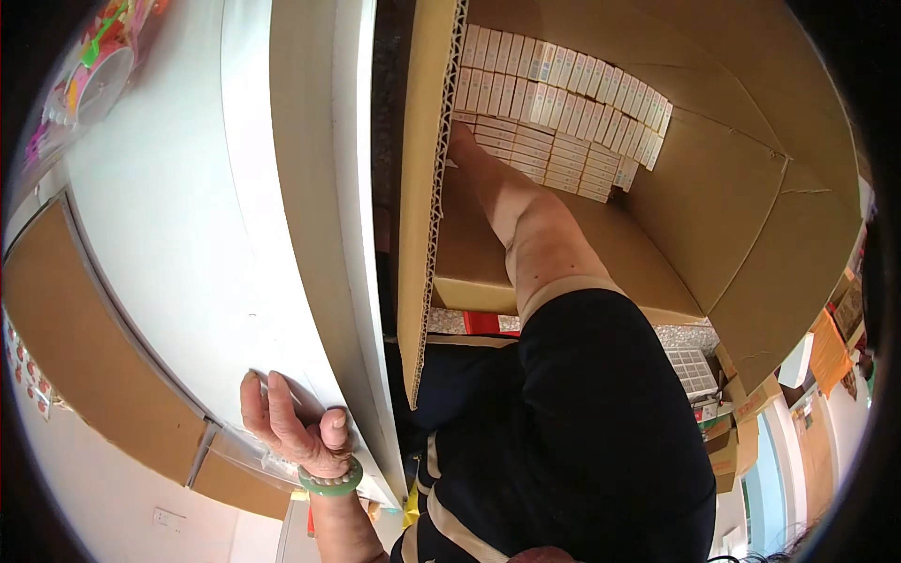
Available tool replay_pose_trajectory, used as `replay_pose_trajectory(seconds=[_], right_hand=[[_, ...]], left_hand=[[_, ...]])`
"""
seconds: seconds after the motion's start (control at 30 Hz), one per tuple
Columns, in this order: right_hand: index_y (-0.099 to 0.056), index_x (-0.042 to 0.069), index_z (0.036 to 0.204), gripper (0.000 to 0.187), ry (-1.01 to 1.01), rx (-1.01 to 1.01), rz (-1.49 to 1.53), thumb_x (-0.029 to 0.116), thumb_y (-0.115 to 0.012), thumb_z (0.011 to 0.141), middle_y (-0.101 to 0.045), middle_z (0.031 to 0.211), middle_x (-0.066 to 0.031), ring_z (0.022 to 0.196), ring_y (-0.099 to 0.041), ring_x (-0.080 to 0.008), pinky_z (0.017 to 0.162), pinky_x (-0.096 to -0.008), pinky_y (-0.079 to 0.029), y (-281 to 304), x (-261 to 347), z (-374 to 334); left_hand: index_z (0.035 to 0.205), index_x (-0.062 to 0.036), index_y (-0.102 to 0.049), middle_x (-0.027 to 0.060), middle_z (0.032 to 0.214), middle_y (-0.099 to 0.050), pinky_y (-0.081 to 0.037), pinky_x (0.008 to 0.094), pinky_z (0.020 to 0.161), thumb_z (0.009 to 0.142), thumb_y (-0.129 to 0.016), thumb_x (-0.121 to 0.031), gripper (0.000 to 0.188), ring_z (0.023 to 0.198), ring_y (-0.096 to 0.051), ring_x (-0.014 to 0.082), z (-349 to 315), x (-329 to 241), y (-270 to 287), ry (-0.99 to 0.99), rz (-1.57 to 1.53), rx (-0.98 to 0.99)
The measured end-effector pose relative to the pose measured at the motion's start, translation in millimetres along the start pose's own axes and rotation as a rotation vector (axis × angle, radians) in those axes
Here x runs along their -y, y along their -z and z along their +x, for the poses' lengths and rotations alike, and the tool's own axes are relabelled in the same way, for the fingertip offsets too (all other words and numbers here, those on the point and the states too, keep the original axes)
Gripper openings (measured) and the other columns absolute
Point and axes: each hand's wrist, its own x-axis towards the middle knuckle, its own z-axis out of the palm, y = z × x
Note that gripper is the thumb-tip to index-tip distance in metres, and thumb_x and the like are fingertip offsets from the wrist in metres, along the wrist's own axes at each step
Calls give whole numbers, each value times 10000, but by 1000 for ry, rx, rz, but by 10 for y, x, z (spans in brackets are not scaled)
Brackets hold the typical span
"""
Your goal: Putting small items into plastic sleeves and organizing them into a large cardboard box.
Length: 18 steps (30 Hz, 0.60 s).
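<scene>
My right arm reaches down into a large cardboard box. Only part of my right hand shows, beside the stacked small white boxes; the near flap hides its fingers, so what it holds is not visible. The small boxes are packed in rows, some standing on edge and others lying flat in piles. On the left, my left hand rests at the edge of a white table, fingers apart and holding nothing. A green bangle and a beaded bracelet circle that wrist.
A clear plastic bag with colourful items lies at the table's far left. Brown board panels stand beyond the table. Right of my body are a white grid-like tray and cardboard boxes. Something red shows beneath the large box.
</scene>
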Motion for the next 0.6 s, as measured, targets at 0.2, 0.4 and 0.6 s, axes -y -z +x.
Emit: replay_pose_trajectory(seconds=[0.2, 0.4, 0.6], right_hand=[[-651, 11, 1035, 328, -50, -12, -196, 246, -566, 822, -612, 1117, -215, 1053, -594, -345, 863, -424, -489, 165, 585, -212], [-649, -8, 1027, 337, -114, -92, -232, 250, -555, 831, -620, 1090, -226, 1042, -599, -349, 861, -431, -489, 143, -1, 49], [-643, -21, 1010, 350, -71, -58, -261, 261, -554, 824, -624, 1075, -226, 1029, -601, -348, 863, -430, -485, 144, 163, -128]], left_hand=[[1307, -45, -455, 190, 1343, -340, -402, 394, 944, 898, -496, -518, 627, 1201, -405, 300, -68, 37, -14, 23, 14, -3], [1306, -44, -459, 177, 1340, -359, -398, 390, 950, 894, -502, -518, 629, 1208, -404, 296, 25, 25, -49, -26, -44, 7], [1306, -41, -461, 190, 1337, -357, -388, 394, 956, 893, -504, -520, 634, 1205, -406, 301, -1, 39, -39, -18, -24, 2]])
